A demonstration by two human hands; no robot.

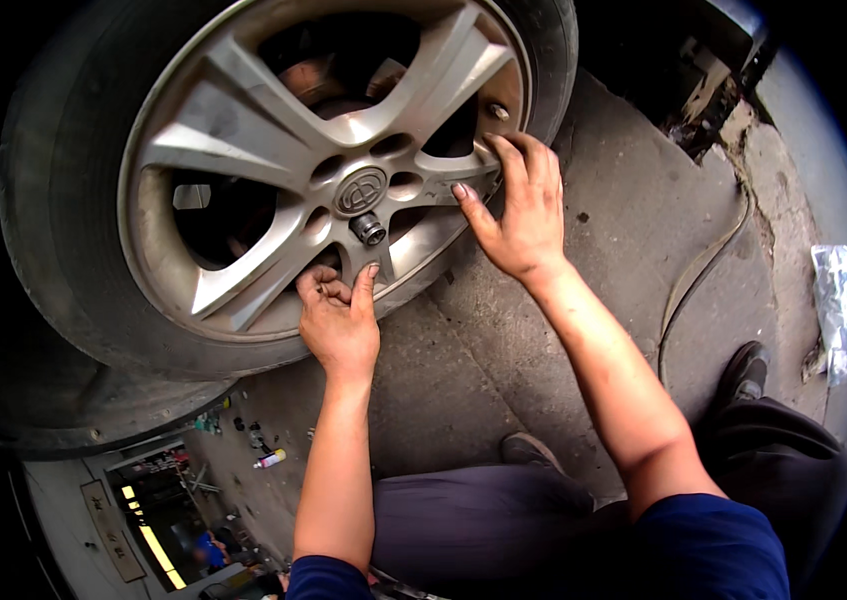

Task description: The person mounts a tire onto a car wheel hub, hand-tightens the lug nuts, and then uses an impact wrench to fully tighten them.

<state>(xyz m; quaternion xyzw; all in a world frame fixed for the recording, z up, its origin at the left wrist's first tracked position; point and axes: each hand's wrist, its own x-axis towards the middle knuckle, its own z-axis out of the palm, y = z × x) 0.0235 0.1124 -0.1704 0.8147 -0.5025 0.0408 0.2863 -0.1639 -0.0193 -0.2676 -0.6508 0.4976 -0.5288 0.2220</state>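
Blue sleeves (713, 545) are covering both upper arms. Right hand (526, 208) is spreading open, thumb resting on a spoke (433, 188), fingers lying near the wheel's (363, 125) right edge. Left hand (340, 325) is half curling toward its lower edge; whether it is gripping anything, I cannot tell. Between them, a black socket (368, 229) is protruding just below the cap (359, 190).

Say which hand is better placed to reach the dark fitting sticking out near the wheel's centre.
Probably the left hand: its thumb is just below the dark fitting, while the right hand sits farther out on the wheel.
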